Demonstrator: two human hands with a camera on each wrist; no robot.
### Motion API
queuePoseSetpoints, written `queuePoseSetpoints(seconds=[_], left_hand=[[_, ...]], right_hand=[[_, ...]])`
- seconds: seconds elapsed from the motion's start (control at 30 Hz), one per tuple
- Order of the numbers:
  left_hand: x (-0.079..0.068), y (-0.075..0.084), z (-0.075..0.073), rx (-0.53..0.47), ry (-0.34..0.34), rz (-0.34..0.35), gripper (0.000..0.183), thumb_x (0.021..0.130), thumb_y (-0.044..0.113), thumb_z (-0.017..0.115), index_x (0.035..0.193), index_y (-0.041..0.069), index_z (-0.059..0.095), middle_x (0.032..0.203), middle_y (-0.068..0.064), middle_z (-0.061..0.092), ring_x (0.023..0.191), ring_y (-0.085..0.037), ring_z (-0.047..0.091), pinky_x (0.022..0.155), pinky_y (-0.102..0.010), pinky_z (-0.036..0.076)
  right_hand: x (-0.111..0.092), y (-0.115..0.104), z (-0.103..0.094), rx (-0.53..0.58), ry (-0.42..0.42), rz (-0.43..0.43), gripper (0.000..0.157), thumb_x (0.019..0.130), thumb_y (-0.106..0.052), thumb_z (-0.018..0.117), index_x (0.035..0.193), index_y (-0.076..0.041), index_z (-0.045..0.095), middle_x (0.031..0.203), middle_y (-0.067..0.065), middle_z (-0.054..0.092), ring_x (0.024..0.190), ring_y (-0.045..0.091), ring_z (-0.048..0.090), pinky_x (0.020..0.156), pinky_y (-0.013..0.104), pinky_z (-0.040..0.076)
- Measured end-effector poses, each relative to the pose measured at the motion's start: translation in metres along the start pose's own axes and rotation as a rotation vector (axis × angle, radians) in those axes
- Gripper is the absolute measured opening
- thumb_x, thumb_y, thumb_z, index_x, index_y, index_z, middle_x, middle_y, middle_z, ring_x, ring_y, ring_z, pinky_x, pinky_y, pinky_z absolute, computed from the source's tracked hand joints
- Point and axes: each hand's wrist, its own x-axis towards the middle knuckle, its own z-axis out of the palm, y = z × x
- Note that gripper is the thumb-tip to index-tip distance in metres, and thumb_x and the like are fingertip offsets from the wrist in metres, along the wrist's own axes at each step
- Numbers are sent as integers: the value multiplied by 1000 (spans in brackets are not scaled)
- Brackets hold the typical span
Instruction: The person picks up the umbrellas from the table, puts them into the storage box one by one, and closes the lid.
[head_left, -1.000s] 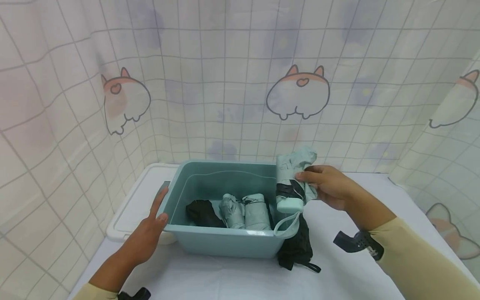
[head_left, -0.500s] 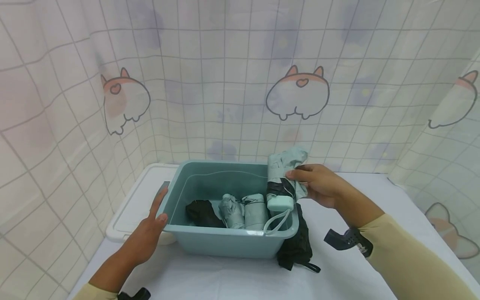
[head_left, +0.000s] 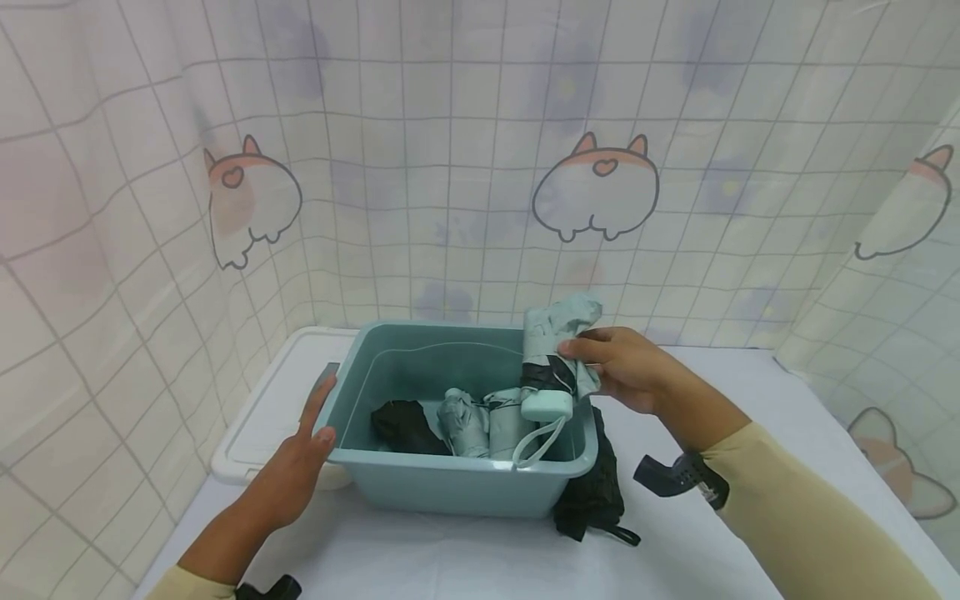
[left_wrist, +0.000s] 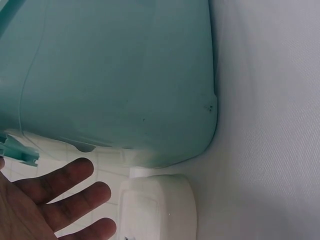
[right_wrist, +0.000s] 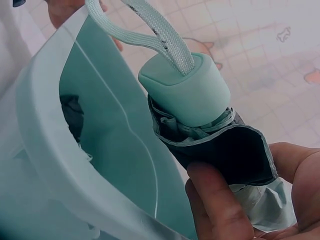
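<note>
One pale green umbrella: folded, held up over the right end of the teal tub, handle end lower and towards the person; whether it touches the tub's rim I cannot tell.
Weight and feel: probably light, with a stiff core under soft, loose cloth; the handle cap looks smooth and perhaps slippery, and nothing seems fragile.
Where to hold: best round the wrapped middle at the dark band, since loose folds alone could slide; the floppy wrist loop might snag on the tub's near rim.
Right grip: pinching the umbrella's middle between thumb and fingers, above the tub's right end.
Left grip: spread, fingers fairly straight, at the tub's left end; contact there is hard to judge.
Inside the tub: a black bundle towards the left, then two pale rolls side by side.
Beside the tub: a black pouch just off its right end; a white box at its left.
Tabletop: white cloth, lightly creased, beneath the tub.
Curtain: white, gridded, with cartoon animals, behind the tub and to both sides.
</note>
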Motion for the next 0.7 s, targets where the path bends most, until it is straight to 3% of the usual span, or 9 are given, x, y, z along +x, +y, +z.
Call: queuePoseSetpoints(seconds=[0.23,0.7], left_hand=[[-1,0,0,0,3,7,60,112,43,24,162,44,-8,154,-31,34,130,-57,45,94,-79,35],[1,-1,0,5,-4,-1,60,112,42,25,161,47,-9,156,-27,33,131,-54,46,95,-78,36]], right_hand=[[4,-2,7,29,-19,5,65,101,-28,68,150,4,40,132,17,57,109,23,60,94,38,52],[14,-9,23,5,-15,23,68,100,-29,70,150,4,40,133,18,55,113,28,58,102,45,48]])
